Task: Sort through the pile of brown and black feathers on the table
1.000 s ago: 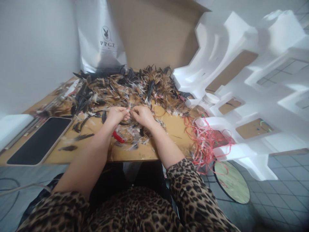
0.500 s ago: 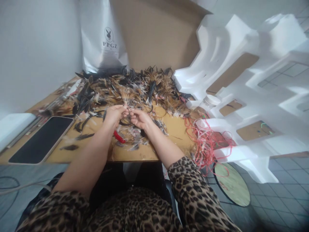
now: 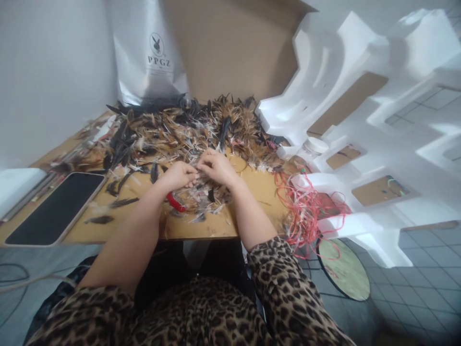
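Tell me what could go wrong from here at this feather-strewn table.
The phone lies at the front edge of the table, so the left forearm might knock it off.
The tangled red strings spill over the edge near the right sleeve, which could snag them.
Loose feathers lie close about the left hand and right hand; some might get swept away.

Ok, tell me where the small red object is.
In the head view, the small red object lies left of centre on the table, near its front edge, just below the left hand and beside the loose feathers.
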A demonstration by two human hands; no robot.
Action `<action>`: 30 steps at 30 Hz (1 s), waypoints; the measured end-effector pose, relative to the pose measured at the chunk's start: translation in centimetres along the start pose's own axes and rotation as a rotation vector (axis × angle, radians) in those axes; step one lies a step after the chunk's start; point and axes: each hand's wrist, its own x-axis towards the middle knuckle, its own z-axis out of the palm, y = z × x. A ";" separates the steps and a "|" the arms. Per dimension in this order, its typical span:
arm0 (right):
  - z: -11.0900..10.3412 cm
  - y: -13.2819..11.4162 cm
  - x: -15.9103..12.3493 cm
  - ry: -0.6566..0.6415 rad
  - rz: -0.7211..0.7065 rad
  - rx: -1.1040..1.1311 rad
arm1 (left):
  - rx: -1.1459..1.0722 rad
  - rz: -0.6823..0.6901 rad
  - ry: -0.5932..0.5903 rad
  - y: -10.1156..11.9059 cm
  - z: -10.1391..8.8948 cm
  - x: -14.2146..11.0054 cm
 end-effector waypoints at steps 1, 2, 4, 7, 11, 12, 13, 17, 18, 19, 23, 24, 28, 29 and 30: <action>-0.3 0.5 0.0 -0.052 0.045 0.077 | -0.028 0.010 -0.075 0.2 0.1 -0.2; -0.6 1.0 0.1 -0.112 0.108 0.174 | -0.061 0.012 -0.146 0.5 0.2 -0.4; -0.9 2.0 0.0 -0.208 0.251 0.424 | -0.145 0.023 -0.204 1.1 0.3 -0.7; -0.5 2.5 0.0 -0.181 0.390 0.818 | -0.381 0.003 -0.160 1.8 0.5 -1.1; 1.0 1.4 0.1 -0.003 0.408 1.026 | -0.821 0.012 -0.046 2.0 0.4 -1.1; 1.3 1.0 0.2 0.035 0.394 1.073 | -0.905 0.010 -0.047 2.0 0.3 -1.0; 1.6 0.6 0.3 0.063 0.381 1.120 | -0.971 0.001 -0.060 2.0 0.2 -1.0; 2.2 -0.6 0.4 0.130 0.372 1.196 | -1.115 -0.052 -0.129 1.9 0.1 -0.8; 2.3 -0.7 0.4 0.139 0.386 1.196 | -1.135 -0.064 -0.142 1.9 0.1 -0.8; 2.3 -0.8 0.4 0.147 0.399 1.197 | -1.152 -0.077 -0.152 2.0 0.2 -0.9; 2.4 -0.9 0.4 0.129 0.401 1.230 | -1.184 -0.148 -0.190 2.2 0.5 -1.1; 2.4 -0.9 0.5 0.113 0.393 1.235 | -1.187 -0.164 -0.189 2.2 0.5 -1.1; 2.5 -0.7 0.6 0.095 0.361 1.242 | -1.228 -0.187 -0.172 2.4 0.7 -1.3; 2.6 -0.7 0.6 0.103 0.359 1.230 | -1.244 -0.186 -0.173 2.4 0.8 -1.2; 2.6 -0.6 0.7 0.114 0.360 1.208 | -1.254 -0.186 -0.176 2.4 0.8 -1.2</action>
